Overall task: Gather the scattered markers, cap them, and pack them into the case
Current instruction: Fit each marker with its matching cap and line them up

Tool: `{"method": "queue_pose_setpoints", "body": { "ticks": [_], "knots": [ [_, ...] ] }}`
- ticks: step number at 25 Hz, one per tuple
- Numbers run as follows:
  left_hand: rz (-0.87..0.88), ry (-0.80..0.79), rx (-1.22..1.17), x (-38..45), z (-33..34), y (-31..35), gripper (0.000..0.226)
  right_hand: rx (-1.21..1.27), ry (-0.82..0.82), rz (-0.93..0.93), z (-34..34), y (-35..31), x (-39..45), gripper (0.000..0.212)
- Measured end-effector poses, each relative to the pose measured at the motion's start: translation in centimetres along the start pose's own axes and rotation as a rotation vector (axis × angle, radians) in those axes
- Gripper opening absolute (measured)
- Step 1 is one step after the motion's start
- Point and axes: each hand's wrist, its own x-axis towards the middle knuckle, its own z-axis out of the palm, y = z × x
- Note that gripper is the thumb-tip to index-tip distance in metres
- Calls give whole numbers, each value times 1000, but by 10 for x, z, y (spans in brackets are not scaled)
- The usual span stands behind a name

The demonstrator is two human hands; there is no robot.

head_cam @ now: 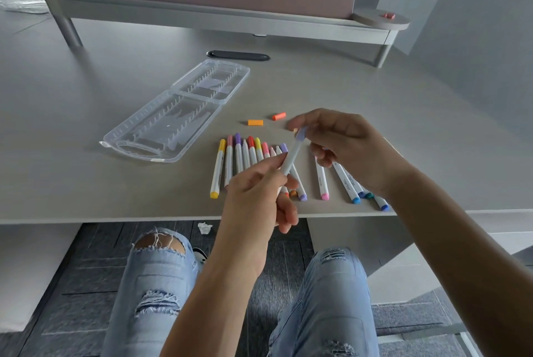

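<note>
Capping, that is the step in hand, by the look of it: both hands are up over the tabletop [86, 183] with one marker [291, 157] between them. The left hand [256, 198] has its fingers curled round the lower barrel, closed on it, and the right hand [340, 149] pinches a pale lilac cap [301, 135] at the marker's top end, thumb and forefinger tight, the other fingers loosely bent. Whether the cap is fully seated is hard to tell; the blur hides the join. Below the hands lies a neat row [245, 160] of markers, side by side, caps pointing away, and a looser group [352, 186] fans out to the right, partly under the right wrist. Two orange caps [255, 122] sit loose on the tabletop just beyond the row, so at least two markers likely want capping yet. The case [173, 117] lies open and clear to the left, well apart from the hands, with nothing in its slots, so packing has not begun. The next move, I judge, calls for a firm straight push until the cap seats, then the marker set down with the row and one of the orange caps picked up.
</note>
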Motion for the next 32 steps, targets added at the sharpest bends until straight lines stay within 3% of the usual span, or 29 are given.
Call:
{"method": "queue_pose_setpoints", "body": {
  "ticks": [3,7,19,22,25,29,32],
  "knots": [
    [9,-8,-16,-9,5,-8,31,202,151,98,9,2,-7,22],
    [-30,3,-95,-23,15,-25,38,215,244,139,20,13,-24,16],
    [-63,81,-191,-32,16,-44,25,10,174,208,36,16,-32,12],
    [-29,63,-124,-32,14,-40,19,56,278,312,31,11,-12,13],
    [6,112,-86,-32,2,-38,20,-236,363,393,11,13,21,17],
    [46,228,-94,-30,-17,-36,21,-706,162,371,13,27,45,16],
    [51,252,-92,-28,-25,-33,22,-953,157,330,28,32,49,15]
  ]
}}
